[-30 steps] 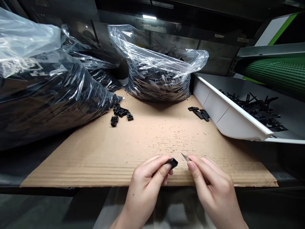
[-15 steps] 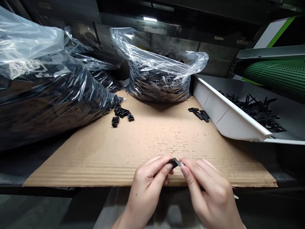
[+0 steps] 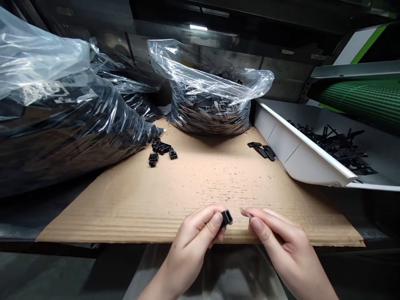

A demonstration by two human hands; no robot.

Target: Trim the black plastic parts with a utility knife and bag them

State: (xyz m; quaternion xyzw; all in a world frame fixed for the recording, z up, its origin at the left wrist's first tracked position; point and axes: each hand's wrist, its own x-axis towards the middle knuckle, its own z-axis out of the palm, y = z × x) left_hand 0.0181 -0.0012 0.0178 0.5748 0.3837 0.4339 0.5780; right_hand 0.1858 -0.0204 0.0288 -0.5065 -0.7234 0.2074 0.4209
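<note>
Between the thumb and fingers of my left hand [image 3: 195,241] is a small black plastic part [image 3: 226,217], its rectangular opening facing right. My right hand [image 3: 281,239] pinches a thin blade [image 3: 246,213] with a pale shine, its tip pointing left. A short gap separates the blade from the black part. Both hands are above the front edge of the cardboard sheet [image 3: 125,208]. What the curled fingers of each hand cover is hidden.
Black parts lie in a small pile [image 3: 161,148] at left and a flat group [image 3: 264,151] at right. Filled plastic bags [image 3: 209,108] stand at the back and left [image 3: 71,121]. A white tray [image 3: 300,146] holds black pieces beside a green mesh roll [image 3: 362,98]. Shavings dot the cardboard.
My right hand has drawn the blade off the black part and moved slightly right. My left hand has turned the part so that its opening shows.
</note>
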